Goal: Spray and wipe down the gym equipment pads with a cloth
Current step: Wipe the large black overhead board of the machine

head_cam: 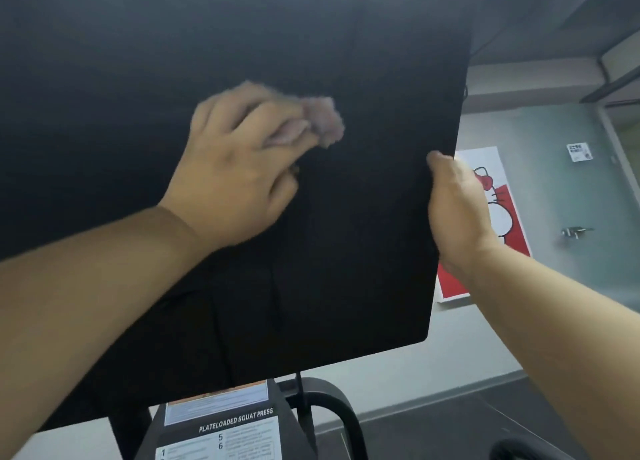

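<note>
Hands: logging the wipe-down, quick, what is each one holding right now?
Left hand: holds the cloth against the pad; blurred.
Right hand: grips the pad's right edge.

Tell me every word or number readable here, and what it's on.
"PLATELOADED SQUAT PRESS": placard below the black pad.
"5", "6", "1": step numbers on that placard; their fine print is too small.
Blurred, unreadable: white sticker on the glass panel.
</note>
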Demonstrator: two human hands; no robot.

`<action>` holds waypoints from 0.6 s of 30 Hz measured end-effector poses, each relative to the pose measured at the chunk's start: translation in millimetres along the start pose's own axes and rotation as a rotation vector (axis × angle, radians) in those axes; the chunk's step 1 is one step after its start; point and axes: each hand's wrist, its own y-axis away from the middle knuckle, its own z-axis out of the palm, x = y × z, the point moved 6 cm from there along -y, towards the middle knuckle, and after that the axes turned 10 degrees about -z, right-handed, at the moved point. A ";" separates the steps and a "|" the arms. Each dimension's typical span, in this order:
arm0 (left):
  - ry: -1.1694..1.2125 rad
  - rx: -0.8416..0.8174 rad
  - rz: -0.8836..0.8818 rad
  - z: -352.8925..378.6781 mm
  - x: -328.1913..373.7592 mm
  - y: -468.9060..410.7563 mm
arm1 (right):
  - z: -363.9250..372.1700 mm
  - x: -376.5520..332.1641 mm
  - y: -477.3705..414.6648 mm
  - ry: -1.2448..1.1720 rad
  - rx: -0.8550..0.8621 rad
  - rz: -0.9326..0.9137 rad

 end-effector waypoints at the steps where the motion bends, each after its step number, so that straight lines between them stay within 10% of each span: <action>1: -0.005 -0.060 0.014 -0.1 1.6 16.4 | -2.1 2.5 -1.3 -0.030 -0.002 0.021; 6: -0.024 -0.131 0.160 3.9 1.6 16.9 | -5.8 1.2 -2.9 0.124 0.018 -0.035; 12: -0.006 0.078 -0.229 3.0 1.0 -47.0 | -10.7 0.6 -4.7 0.127 0.017 -0.050; 18: -0.046 -0.174 0.230 22.3 50.0 12.9 | -11.2 -5.4 -3.0 0.130 -0.031 -0.048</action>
